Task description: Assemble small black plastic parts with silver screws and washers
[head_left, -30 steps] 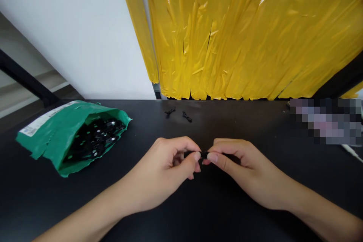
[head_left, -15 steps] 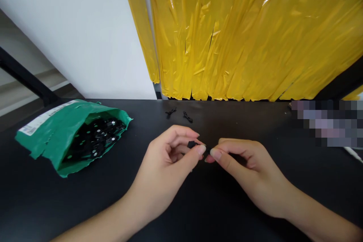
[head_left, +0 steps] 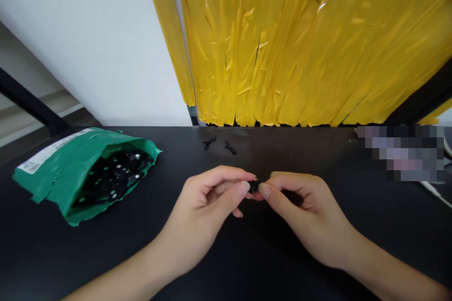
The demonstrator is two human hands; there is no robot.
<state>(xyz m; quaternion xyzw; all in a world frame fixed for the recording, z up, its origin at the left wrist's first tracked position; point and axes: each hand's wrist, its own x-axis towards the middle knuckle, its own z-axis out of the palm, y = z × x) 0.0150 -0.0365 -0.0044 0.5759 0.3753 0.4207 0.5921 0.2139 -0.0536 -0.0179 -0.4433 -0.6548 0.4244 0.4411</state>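
Note:
A small black piece (head_left: 254, 186) is pinched between both hands in the middle of the head view; fingertips cover much of it, so its kind is unclear. My left hand (head_left: 212, 207) closes thumb and fingers on its left end, the other fingers curled loosely behind. Thumb and index finger of my right hand (head_left: 307, 211) grip the right end. Beyond the hands, two small twisted black pieces (head_left: 230, 147) lie apart on the dark table. At the left, a torn green plastic bag (head_left: 60, 188) lies with its mouth towards me, full of black parts (head_left: 120, 169) with pale round spots.
The black tabletop (head_left: 176, 277) runs back to a white panel (head_left: 116, 47) and hanging yellow plastic sheeting (head_left: 282, 56). At the right edge are a blurred-out object (head_left: 406, 155) and a white cable (head_left: 436, 195). A black frame bar (head_left: 31, 101) stands behind the bag.
My left fingers have shifted along the black piece, and its left end, which stuck out before, is now between the fingertips. My right hand keeps its pinch. The view has shifted slightly.

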